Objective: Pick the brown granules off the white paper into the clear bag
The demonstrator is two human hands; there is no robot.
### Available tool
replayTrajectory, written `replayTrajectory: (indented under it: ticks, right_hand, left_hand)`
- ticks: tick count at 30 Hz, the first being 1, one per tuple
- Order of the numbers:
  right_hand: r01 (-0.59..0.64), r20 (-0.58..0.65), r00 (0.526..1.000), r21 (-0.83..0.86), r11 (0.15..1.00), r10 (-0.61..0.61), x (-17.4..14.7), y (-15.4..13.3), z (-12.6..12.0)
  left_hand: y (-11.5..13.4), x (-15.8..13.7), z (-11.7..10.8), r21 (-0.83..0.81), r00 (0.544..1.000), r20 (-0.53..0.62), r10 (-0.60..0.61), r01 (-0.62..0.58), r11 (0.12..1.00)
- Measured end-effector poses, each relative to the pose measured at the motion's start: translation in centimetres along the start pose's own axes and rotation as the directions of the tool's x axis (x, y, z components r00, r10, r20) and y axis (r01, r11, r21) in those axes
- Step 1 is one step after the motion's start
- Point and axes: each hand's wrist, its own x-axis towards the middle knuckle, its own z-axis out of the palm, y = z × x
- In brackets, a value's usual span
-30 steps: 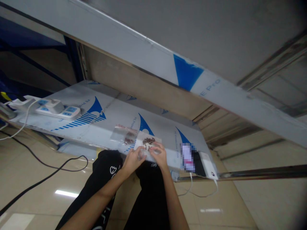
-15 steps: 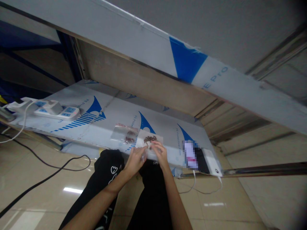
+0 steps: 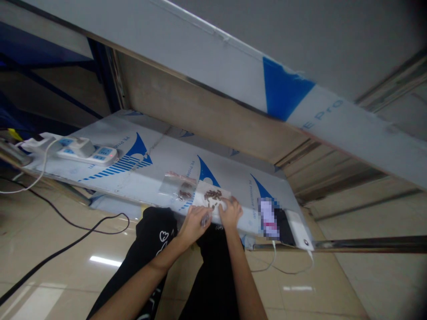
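Small brown pellet-like pieces [image 3: 212,195] lie in a loose heap on a white sheet [image 3: 199,189] near the shelf's front edge. My left hand [image 3: 193,224] is closed around a small clear plastic item [image 3: 206,219], just in front of the sheet; whether it is a bag or a tube I cannot tell. At the sheet's right side, my right hand [image 3: 230,214] has its thumb apart from its fingers beside the pieces, and I see nothing held in it. Left of the sheet is a clear zip bag [image 3: 170,186] with brown pieces inside.
The film-covered metal shelf [image 3: 160,153] carries a white power strip [image 3: 103,155] at the left. A phone [image 3: 269,218] and a white power bank [image 3: 299,229] with cables lie at the right. Overhead runs an upper shelf edge [image 3: 213,66]. A black cable [image 3: 83,240] crosses the floor.
My right hand has shifted right, away from the left hand, and its fingers have spread. The left hand has turned slightly, showing more of the plastic item. The whole view has shifted a little.
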Motion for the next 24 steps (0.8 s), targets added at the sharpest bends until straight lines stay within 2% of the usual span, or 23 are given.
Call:
replayTrajectory:
  ticks: [9, 12, 15, 17, 20, 22, 24]
  right_hand:
    - [0.046, -0.024, 0.999, 0.042, 0.998, -0.045, 0.2, 0.3, 0.6]
    - [0.053, -0.027, 0.998, 0.03, 0.998, -0.053, 0.3, 0.3, 0.8]
    - [0.066, -0.041, 0.997, 0.032, 0.997, -0.065, 0.3, 0.1, 0.8]
    - [0.067, -0.049, 0.997, 0.048, 0.997, -0.065, 0.4, 0.0, 0.9]
    - [0.054, -0.037, 0.998, 0.072, 0.996, -0.051, 0.3, -0.2, 0.8]
    - [0.037, -0.02, 0.999, 0.074, 0.997, -0.035, 0.3, -0.3, 0.7]
    - [0.024, -0.003, 1.0, 0.07, 0.997, -0.024, 0.3, -0.5, 0.6]
  left_hand:
    - [0.1, -0.2, 0.3, -0.03, 1.0, 0.0, -0.009, 0.009, 0.999]
    - [0.1, -0.2, 0.5, -0.079, 0.998, 0.005, -0.058, 0.058, 0.995]
    - [0.3, -0.1, 0.6, -0.225, 0.989, 0.011, -0.15, 0.149, 0.963]
    - [0.4, 0.0, 0.6, -0.411, 0.97, 0.031, -0.241, 0.233, 0.882]
    - [0.4, 0.4, 0.3, -0.677, 0.914, 0.1, -0.393, 0.352, 0.646]
    - [0.2, 0.7, -0.1, -0.749, 0.866, 0.105, -0.488, 0.392, 0.534]
    - [-0.1, 1.0, -0.6, -0.764, 0.829, 0.108, -0.549, 0.422, 0.487]
